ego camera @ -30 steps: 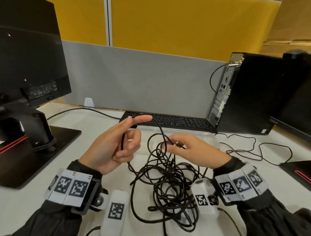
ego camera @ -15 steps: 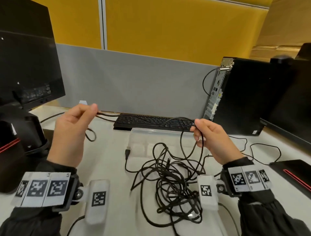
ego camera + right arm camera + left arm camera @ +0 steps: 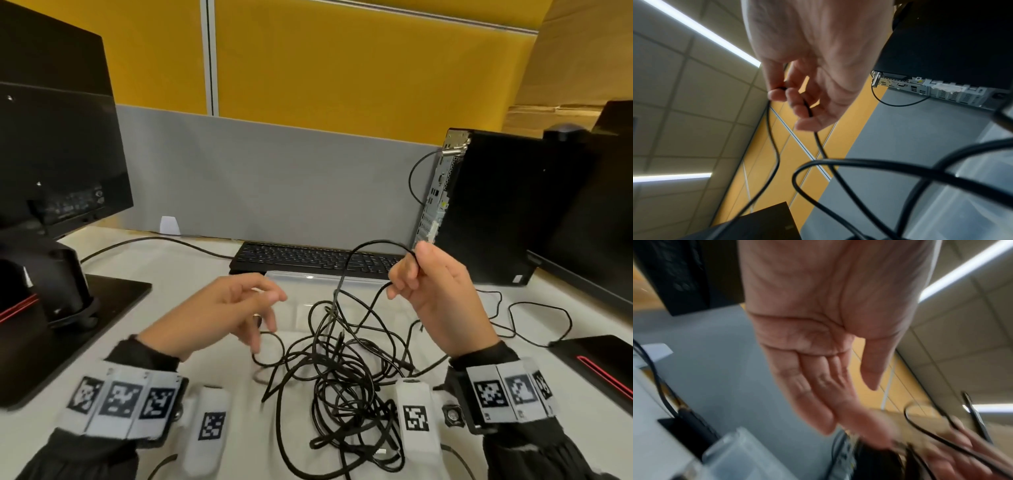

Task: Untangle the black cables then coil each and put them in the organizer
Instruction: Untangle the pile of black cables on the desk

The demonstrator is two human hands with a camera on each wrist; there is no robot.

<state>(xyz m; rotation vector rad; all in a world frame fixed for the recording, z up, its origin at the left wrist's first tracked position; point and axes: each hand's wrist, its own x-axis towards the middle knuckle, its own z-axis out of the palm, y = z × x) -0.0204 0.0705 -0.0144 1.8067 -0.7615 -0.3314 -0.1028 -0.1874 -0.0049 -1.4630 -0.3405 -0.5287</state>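
- The black cables point(image 3: 346, 373) lie in one loose tangle on the white tabletop point(image 3: 164, 274), near its front edge and between the two wrists, with one strand rising out of the pile to the right hand point(image 3: 442, 294).
- The right hand is raised above the right side of the tangle; its fingers point(image 3: 797, 104) are curled round that strand, which arches over the top of the fist and drops back to the pile on both sides.
- The left hand point(image 3: 222, 311) hovers over the left side of the tangle with fingers loosely spread and bent; the left wrist view shows a bare palm, so it holds nothing, though that view is blurred and a fingertip may brush a loop.
- The clear organizer point(image 3: 308, 277) sits behind the tangle, just in front of the keyboard point(image 3: 308, 257) towards the far edge.
- Handling, as a judgement: the cables look thin, light and limp, so a pulled strand will drag its neighbours and tighten the knots. A free end or plug is the better place to hold, feeding it back through the loops while the other hand pins the pile.
- Against half a second ago: the left hand then pinched the strand high at the left and stretched it across to the right hand; now it has let go and dropped towards the pile, and the strand hangs slack from the right hand alone.
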